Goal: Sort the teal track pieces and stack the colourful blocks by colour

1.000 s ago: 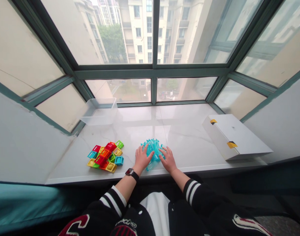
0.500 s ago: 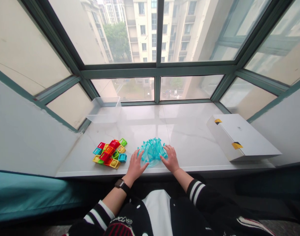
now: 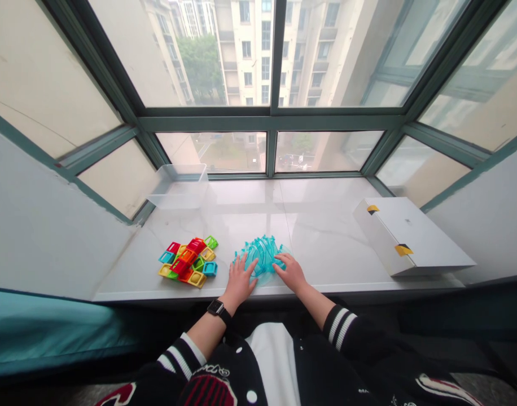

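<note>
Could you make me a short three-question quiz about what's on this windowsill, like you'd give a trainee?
1. True or false: both hands touch the pile of clear blue pieces.
2. Which lies nearest the left hand? A) white box B) coloured square tiles C) clear plastic tub
3. Fill in: the wrist with the watch is the ____ one.

Key: 1 true; 2 B; 3 left. The right hand rests on the pile's right edge.
</note>
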